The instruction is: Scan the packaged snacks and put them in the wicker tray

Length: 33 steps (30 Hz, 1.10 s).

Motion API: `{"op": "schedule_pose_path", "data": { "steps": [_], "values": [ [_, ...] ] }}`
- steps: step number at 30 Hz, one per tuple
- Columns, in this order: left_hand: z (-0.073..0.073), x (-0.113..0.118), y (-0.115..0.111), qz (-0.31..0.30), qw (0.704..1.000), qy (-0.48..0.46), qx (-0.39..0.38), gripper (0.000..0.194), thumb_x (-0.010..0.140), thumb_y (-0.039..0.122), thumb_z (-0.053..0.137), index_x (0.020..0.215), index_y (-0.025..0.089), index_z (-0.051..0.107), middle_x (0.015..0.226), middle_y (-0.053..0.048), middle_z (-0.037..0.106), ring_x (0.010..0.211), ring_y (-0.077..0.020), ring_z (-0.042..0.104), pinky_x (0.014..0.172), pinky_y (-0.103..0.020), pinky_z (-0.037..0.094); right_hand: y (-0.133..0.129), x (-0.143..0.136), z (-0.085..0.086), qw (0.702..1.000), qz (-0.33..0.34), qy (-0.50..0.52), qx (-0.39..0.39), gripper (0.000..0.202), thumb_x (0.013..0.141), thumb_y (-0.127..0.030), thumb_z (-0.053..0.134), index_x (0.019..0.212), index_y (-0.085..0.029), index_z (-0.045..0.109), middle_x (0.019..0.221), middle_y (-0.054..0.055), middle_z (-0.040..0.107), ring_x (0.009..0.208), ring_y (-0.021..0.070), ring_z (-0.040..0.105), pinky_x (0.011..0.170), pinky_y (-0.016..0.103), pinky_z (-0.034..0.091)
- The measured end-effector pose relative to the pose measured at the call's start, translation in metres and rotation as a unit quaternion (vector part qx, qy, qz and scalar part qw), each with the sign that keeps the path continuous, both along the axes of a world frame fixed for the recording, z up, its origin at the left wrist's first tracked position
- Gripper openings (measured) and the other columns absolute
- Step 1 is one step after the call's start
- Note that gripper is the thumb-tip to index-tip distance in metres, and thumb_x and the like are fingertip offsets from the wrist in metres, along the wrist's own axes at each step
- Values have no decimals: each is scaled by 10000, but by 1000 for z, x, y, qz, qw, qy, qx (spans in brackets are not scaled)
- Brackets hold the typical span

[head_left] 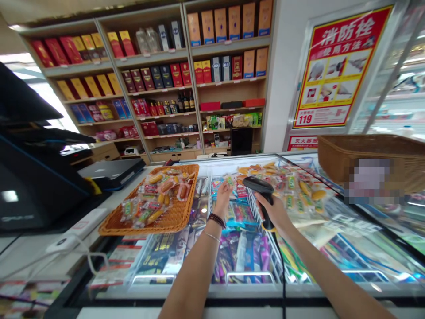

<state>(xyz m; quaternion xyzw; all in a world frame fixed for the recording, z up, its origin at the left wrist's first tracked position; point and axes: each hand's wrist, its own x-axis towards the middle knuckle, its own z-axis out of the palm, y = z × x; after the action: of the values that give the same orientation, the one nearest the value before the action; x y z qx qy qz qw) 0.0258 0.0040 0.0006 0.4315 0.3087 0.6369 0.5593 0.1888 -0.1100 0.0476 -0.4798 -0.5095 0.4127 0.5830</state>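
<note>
My right hand (pixel 270 210) is wrapped round the grip of a black barcode scanner (pixel 259 184), its head pointing left and its cable hanging down toward me. My left hand (pixel 223 194), with a dark beaded bracelet on the wrist, pinches a small clear-wrapped snack packet (pixel 229 180) with a green label in front of the scanner head. Right of the scanner, a pile of similar wrapped snacks (pixel 290 188) lies on the glass top of the freezer. More wrapped snacks (pixel 159 188) lie in the orange wicker basket (pixel 195 186) to the left.
Beneath my arms, the chest freezer (pixel 212 290) holds colourful ice-cream packs in wire baskets. A brown woven basket (pixel 335 155) stands at the right. A flat black device (pixel 111 173) and a dark monitor-like machine (pixel 33 177) are at the left. Shelves with boxes (pixel 159 77) line the back wall.
</note>
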Motion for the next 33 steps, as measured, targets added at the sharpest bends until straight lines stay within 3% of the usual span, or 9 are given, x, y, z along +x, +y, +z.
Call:
{"op": "schedule_pose_path", "data": {
  "steps": [5, 12, 21, 33],
  "values": [
    [-5, 2, 1, 17, 999, 29, 21, 615, 741, 218, 817, 1310, 212, 585, 1159, -111, 717, 1015, -200, 676, 920, -344, 530, -1, -12, 1, 996, -14, -88, 4, 527, 803, -733, 669, 670, -241, 534, 441, -15, 544, 370, 156, 505, 417, 290, 418],
    [-2, 3, -3, 26, 994, 100, 47, 575, 793, 184, 791, 1332, 226, 597, 1202, -114, 683, 1048, -210, 663, 903, -343, 547, -7, -14, 2, 985, -48, -168, 10, 539, 817, -770, 614, 707, -245, 557, 416, -3, 549, 364, 175, 521, 446, 304, 436],
    [-3, 4, 1, 33, 989, 127, 67, 487, 817, 185, 767, 1287, 218, 642, 1172, -116, 705, 1045, -233, 676, 973, -404, 542, -11, -15, 4, 985, -61, -157, 25, 534, 827, -753, 622, 676, -251, 523, 396, -12, 526, 343, 163, 488, 434, 301, 402],
    [-5, 4, 4, 43, 987, 138, 75, 502, 816, 123, 720, 1300, 217, 630, 1218, -115, 706, 1074, -224, 680, 954, -368, 554, -12, -14, 4, 986, -65, -154, 25, 541, 826, -753, 620, 659, -249, 519, 389, -12, 518, 338, 160, 485, 434, 298, 398]
  ]
}}
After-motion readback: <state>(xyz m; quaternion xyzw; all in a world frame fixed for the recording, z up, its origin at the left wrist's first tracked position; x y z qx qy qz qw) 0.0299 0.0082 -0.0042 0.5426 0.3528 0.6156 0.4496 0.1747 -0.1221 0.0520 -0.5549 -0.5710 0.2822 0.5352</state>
